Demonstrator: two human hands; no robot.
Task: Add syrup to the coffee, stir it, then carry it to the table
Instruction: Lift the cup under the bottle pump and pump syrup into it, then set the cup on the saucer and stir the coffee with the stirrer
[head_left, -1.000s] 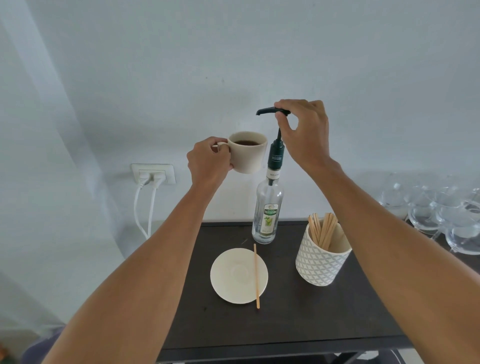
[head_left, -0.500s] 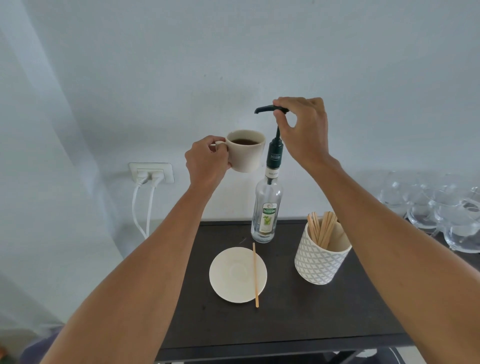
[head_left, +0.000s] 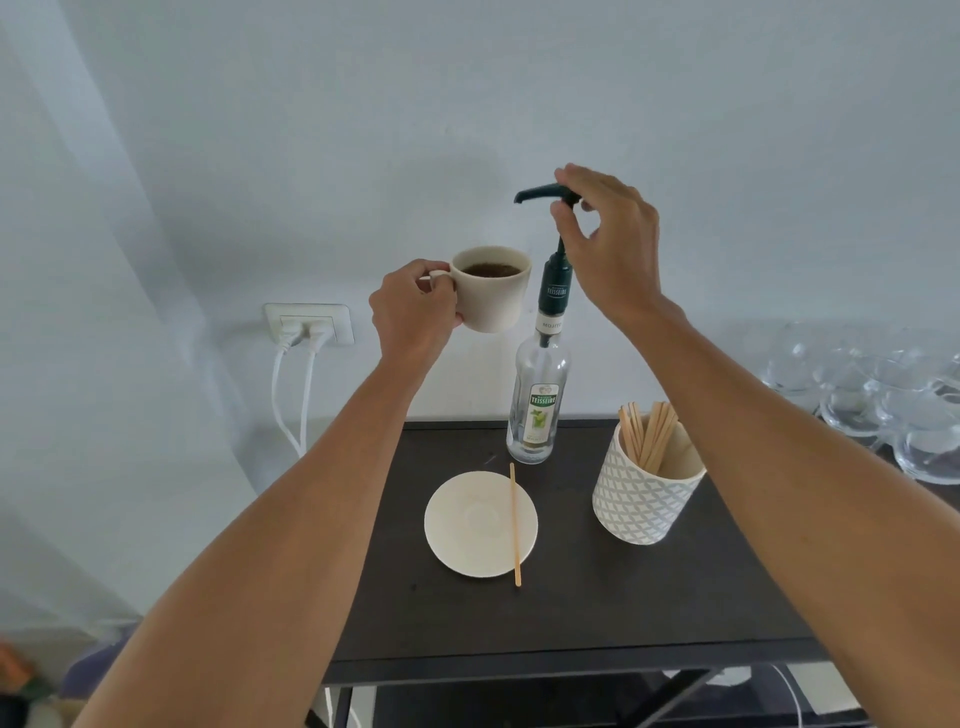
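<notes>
My left hand (head_left: 413, 312) grips the handle of a cream cup (head_left: 491, 291) filled with dark coffee and holds it in the air, just left of the syrup bottle (head_left: 540, 400). That clear glass bottle stands upright at the back of the dark table (head_left: 597, 587) and carries a dark green pump (head_left: 545, 195). The pump's spout points left, above the cup's right rim. My right hand (head_left: 613, 244) rests on the raised pump head, fingertips on top and thumb below. A cream saucer (head_left: 480, 522) lies on the table with a wooden stirrer (head_left: 515, 525) across its right side.
A patterned white pot (head_left: 641, 493) full of wooden stirrers stands right of the saucer. Several clear glass cups (head_left: 893, 400) crowd the far right. A wall socket (head_left: 309, 325) with two white cables is at the left, beyond the table's edge.
The pump head stands a little higher above the bottle and my right hand's fingers have loosened on it. The cup stays held beside the bottle.
</notes>
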